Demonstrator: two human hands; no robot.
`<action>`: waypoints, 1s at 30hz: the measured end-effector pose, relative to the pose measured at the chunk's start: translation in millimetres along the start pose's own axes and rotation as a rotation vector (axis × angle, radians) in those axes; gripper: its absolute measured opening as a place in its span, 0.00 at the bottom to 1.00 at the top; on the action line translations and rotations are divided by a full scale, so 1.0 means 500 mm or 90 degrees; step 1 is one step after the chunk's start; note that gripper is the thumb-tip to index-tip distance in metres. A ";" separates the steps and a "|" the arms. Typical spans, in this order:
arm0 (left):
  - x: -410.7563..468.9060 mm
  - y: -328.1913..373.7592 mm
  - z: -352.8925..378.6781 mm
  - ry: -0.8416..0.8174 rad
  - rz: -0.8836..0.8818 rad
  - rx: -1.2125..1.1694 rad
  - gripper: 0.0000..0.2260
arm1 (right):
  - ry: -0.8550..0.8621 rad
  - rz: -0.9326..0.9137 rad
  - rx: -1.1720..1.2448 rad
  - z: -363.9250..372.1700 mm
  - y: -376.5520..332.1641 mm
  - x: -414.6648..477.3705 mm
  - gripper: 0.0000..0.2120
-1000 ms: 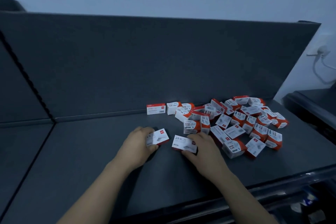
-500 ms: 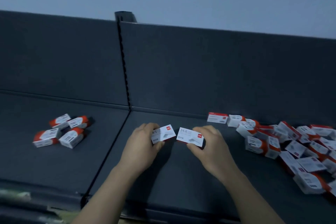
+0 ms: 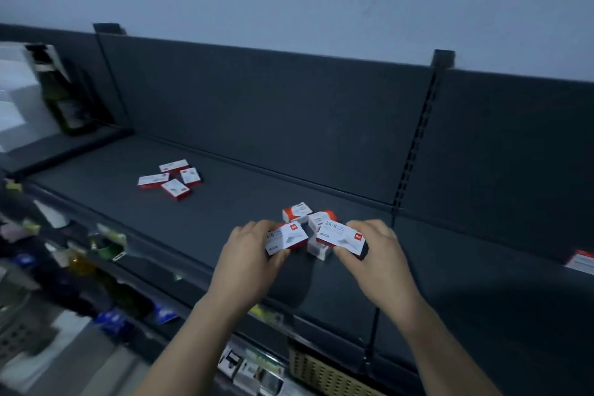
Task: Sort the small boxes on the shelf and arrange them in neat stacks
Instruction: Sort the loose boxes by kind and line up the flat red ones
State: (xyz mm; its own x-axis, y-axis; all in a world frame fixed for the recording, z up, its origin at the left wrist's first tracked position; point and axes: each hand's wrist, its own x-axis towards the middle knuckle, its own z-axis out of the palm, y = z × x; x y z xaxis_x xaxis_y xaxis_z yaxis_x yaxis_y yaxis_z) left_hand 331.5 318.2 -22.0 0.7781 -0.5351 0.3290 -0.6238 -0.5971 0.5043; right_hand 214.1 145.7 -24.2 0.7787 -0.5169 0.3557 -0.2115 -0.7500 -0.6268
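Left box (image 3: 286,238): white-and-red card carton, rectangular, crisp-edged, long axis roughly left to right. Pinched at its near end by left hand (image 3: 247,262), fingers (image 3: 257,228) curled round it. Right box (image 3: 342,236): same type, marked 24/6, gripped likewise by right hand (image 3: 377,254). Both held close over loose boxes (image 3: 297,211) on dark matte shelf (image 3: 225,219). Far group (image 3: 170,178): four boxes lying flat, well apart leftward; left hand is nearer.

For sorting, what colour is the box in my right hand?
The box has a white top with a small red square; head view.

About ten small boxes (image 3: 175,187), left hand (image 3: 246,257), right hand (image 3: 379,257).
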 end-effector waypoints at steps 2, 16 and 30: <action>0.000 -0.062 -0.040 0.004 -0.022 0.015 0.17 | -0.007 -0.009 0.012 0.056 -0.049 0.012 0.14; 0.068 -0.379 -0.200 0.000 -0.173 0.038 0.17 | -0.099 -0.074 -0.007 0.337 -0.244 0.138 0.17; 0.276 -0.593 -0.208 -0.154 -0.194 0.108 0.12 | -0.141 -0.081 -0.031 0.556 -0.289 0.360 0.13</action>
State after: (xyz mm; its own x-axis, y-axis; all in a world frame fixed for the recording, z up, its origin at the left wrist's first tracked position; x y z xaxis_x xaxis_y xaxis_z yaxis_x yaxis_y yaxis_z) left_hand 631.7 483.3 -43.3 0.9020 -0.4313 -0.0215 -0.3867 -0.8289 0.4042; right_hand 548.8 275.9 -62.2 0.9098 -0.3188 0.2656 -0.1283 -0.8247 -0.5508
